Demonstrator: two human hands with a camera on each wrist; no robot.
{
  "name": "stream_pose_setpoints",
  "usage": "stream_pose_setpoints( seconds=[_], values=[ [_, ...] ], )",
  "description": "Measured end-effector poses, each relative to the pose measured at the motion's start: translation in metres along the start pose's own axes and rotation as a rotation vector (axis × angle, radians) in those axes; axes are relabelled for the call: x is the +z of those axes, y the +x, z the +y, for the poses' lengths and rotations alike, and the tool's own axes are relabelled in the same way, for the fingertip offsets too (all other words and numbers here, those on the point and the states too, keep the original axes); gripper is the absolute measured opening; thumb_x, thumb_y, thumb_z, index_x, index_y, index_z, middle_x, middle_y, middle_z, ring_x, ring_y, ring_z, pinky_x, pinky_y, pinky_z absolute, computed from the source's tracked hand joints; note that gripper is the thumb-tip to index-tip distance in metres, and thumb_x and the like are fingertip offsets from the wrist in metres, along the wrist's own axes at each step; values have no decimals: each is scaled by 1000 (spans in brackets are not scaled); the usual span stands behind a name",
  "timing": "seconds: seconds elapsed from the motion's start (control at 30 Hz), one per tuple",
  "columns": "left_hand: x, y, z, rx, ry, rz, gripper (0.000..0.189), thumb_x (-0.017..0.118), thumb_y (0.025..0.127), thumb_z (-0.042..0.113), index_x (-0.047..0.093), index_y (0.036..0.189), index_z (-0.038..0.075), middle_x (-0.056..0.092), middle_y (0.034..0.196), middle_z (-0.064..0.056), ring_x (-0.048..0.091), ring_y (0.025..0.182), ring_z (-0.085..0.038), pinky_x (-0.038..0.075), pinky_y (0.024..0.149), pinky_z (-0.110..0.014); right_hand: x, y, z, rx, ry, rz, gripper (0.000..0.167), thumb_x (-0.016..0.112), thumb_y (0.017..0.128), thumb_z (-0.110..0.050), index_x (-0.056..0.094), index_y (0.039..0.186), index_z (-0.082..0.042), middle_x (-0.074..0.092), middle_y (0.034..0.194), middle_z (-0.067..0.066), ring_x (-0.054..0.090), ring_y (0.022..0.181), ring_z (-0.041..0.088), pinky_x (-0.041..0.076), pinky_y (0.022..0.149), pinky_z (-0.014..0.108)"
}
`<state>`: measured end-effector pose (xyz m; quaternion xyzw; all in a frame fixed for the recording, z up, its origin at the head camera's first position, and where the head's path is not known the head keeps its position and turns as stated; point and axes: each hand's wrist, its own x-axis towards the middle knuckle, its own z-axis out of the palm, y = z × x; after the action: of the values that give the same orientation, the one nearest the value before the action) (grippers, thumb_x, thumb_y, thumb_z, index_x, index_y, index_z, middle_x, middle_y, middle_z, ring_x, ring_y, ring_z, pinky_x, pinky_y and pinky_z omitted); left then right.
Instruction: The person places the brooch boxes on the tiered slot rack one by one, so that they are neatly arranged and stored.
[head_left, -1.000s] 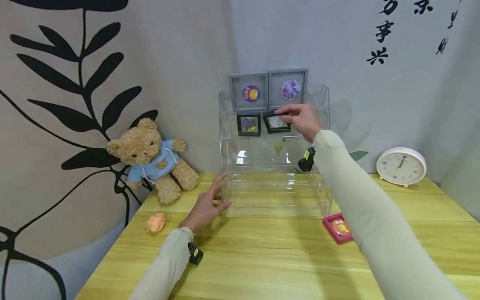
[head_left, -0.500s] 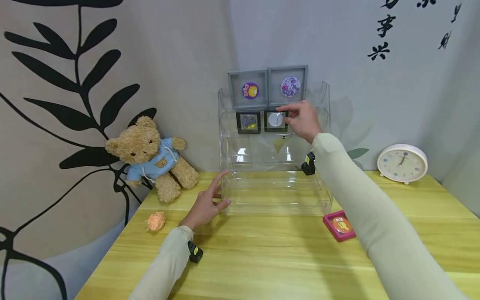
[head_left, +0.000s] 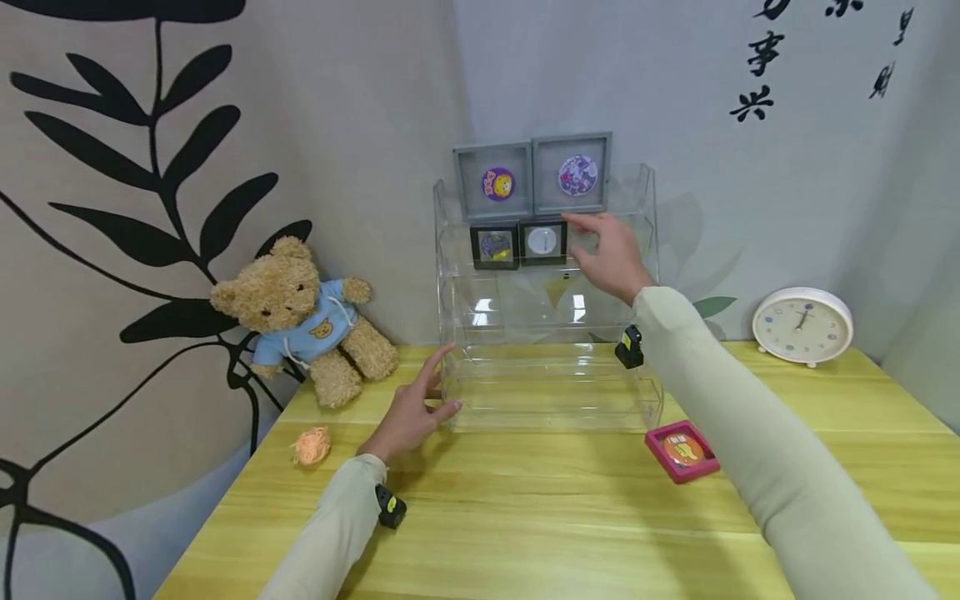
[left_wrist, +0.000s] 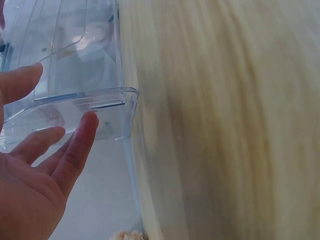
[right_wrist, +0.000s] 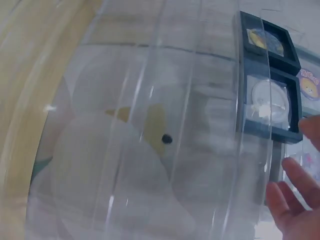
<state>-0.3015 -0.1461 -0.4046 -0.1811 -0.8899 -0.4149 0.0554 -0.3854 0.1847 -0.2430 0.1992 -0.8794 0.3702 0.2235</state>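
Observation:
A clear tiered display rack (head_left: 555, 408) stands on the table. My left hand (head_left: 408, 417) is at its lower left side, fingers spread; in the left wrist view the fingers (left_wrist: 80, 145) lie close to the clear side panel. On an upper tier, two small black frames stand side by side: one with a dark and yellow badge (head_left: 495, 247), the other with a round white badge (head_left: 543, 242). My right hand (head_left: 613, 257) is at the right edge of the white-badge frame, index finger extended near its top corner, gripping nothing. Whether that fingertip touches is unclear.
Two grey frames with round badges, a yellow-character one (head_left: 498, 183) and a purple one (head_left: 577, 175), stand on the top tier. A pink frame (head_left: 682, 451) lies right of the rack. Around are a teddy bear (head_left: 307, 321), an orange yarn ball (head_left: 311, 446) and a white clock (head_left: 803, 327).
The white-badge frame has gone from tilted to upright and shifted left against its neighbour. My right hand has let go of it and drawn slightly right. The left hand stays put.

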Motion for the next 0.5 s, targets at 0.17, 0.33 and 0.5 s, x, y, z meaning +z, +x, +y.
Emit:
stream_pose_setpoints(
  seconds=[0.17, 0.33, 0.5],
  values=[
    [2, 0, -1, -4, -12, -10, 91, 72, 94, 18, 16, 153, 57, 43, 155, -26, 63, 121, -45, 62, 91, -47, -11, -19, 6, -51, -60, 70, 46, 62, 93, -6, 59, 139, -6, 60, 134, 23, 51, 123, 38, 48, 100, 54],
    [3, 0, -3, -5, -1, -5, 91, 73, 94, 19, 16, 155, 55, 44, 154, -26, 64, 121, -44, 63, 90, -45, -27, -45, 13, -81, -86, 81, 28, 61, 96, -6, 71, 122, -5, 66, 121, 19, 57, 109, 33, 53, 81, 37],
    [2, 1, -3, 5, 4, -2, 89, 72, 94, 19, 16, 157, 49, 42, 154, -27, 63, 122, -45, 63, 90, -46, -43, -69, 25, -105, -112, 40, 18, 61, 98, -7, 74, 110, -3, 71, 111, 16, 63, 100, 27, 47, 74, 12]
  ],
)
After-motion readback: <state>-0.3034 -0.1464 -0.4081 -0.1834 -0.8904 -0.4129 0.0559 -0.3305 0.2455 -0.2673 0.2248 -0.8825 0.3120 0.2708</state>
